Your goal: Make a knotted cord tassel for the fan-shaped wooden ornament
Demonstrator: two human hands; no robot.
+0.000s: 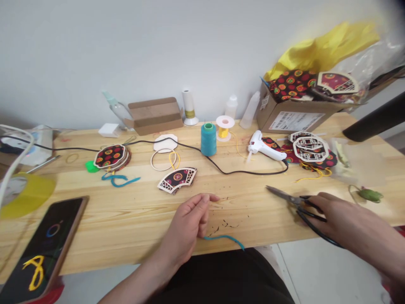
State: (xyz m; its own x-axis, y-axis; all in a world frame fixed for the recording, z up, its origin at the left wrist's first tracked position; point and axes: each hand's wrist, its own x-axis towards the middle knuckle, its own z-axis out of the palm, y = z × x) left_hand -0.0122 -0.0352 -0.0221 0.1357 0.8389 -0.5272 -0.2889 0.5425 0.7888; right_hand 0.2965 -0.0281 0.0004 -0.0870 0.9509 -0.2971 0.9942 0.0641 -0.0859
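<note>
My left hand (189, 221) rests on the wooden table (133, 219) near its front edge, fingers curled around one end of a short teal cord (226, 238) that trails right. My right hand (341, 221) lies at the right, fingers on the black handles of scissors (292, 200) whose closed blades point left along the table. A fan-shaped wooden ornament with red patterned fabric (177, 179) lies just beyond my left hand. Small dark thread clippings are scattered between my hands.
A teal thread spool (208, 139), yellow spool (224, 126), white glue gun (264, 147) with black cable, wooden ring (163, 160), more ornaments (112, 157) (310, 147), a teal cord piece (119, 180), a phone (44, 245) at front left, a cardboard box (292, 114) of fabric at back right, bottles by the wall.
</note>
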